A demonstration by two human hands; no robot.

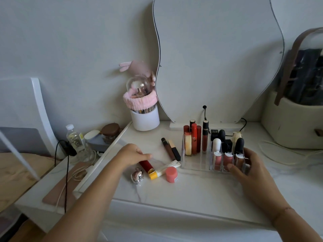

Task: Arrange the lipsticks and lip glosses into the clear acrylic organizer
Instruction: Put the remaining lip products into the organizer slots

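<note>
The clear acrylic organizer [195, 165] stands on the white marble tabletop, holding several upright lipsticks and glosses. My right hand [244, 168] wraps around its front right corner, fingers against the wall. My left hand [132, 154] lies over the top end of a dark red lipstick [146, 165] that rests flat on the table; whether the fingers grip it is unclear. Loose beside it are a yellow-capped tube [163, 170], a small pink jar [171, 174], a silver round piece [137, 175], a brown gloss [167, 148] and a black-and-gold lipstick [174, 149].
A white brush holder with a pink headband [144, 110] stands at the back left by a wavy mirror [218, 58]. A cream bag [293, 126] sits at the right. A water bottle [76, 138] and cables lie on the lower shelf to the left.
</note>
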